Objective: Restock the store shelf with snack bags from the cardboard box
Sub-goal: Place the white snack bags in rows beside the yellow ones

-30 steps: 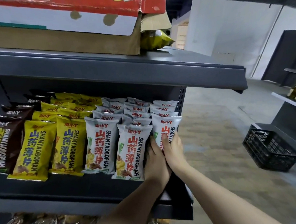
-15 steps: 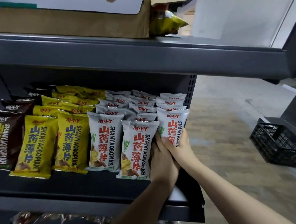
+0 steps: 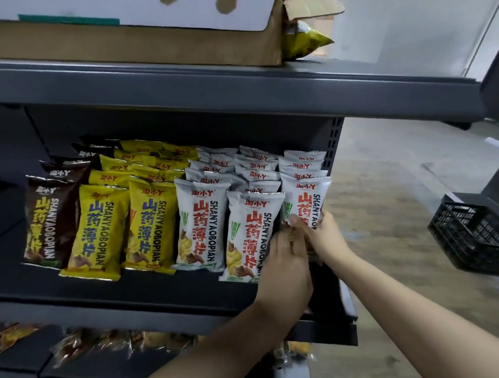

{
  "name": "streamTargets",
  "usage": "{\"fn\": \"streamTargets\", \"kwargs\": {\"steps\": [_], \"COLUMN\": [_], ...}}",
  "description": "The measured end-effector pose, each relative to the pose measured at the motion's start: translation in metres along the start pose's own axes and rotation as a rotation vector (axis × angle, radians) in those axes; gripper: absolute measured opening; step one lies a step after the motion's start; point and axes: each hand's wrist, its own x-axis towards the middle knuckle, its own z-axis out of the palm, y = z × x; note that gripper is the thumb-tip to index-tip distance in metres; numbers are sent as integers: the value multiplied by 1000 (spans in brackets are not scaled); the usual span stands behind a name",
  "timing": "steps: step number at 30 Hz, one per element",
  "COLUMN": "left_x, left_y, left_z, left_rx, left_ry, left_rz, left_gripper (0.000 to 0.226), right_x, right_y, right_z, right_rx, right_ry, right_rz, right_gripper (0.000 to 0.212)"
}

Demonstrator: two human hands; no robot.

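Your right hand [image 3: 322, 237] pinches the front white snack bag [image 3: 307, 198] at the shelf's [image 3: 161, 296] right end; your left hand [image 3: 285, 262] presses flat beside it. Seat the bag upright, flush with its row, before letting go.

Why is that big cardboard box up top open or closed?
Open. The cardboard box on the top shelf has its end flap folded outward, and a yellow-green snack bag pokes out.
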Motion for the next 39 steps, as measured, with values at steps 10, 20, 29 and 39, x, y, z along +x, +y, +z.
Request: {"fn": "streamTargets", "kwargs": {"steps": [10, 20, 29, 39], "left_x": [-43, -27, -24, -43], "left_y": [-59, -68, -65, -121], "left_z": [-37, -27, -22, -59], "left_rx": [-107, -411, -283, 49], "left_ry": [80, -28, -24, 170], "left_rz": [-193, -229, -212, -71], "left_gripper": [55, 75, 75, 59], "right_x": [-100, -93, -89, -98], "right_y": [-22, -31, -30, -27], "right_z": [29, 64, 70, 68], "right_rx": [-167, -107, -154, -290], "right_ry": [-21, -78, -14, 113], "right_rz": [-329, -417, -383, -324], "right_gripper": [32, 61, 57, 70]}}
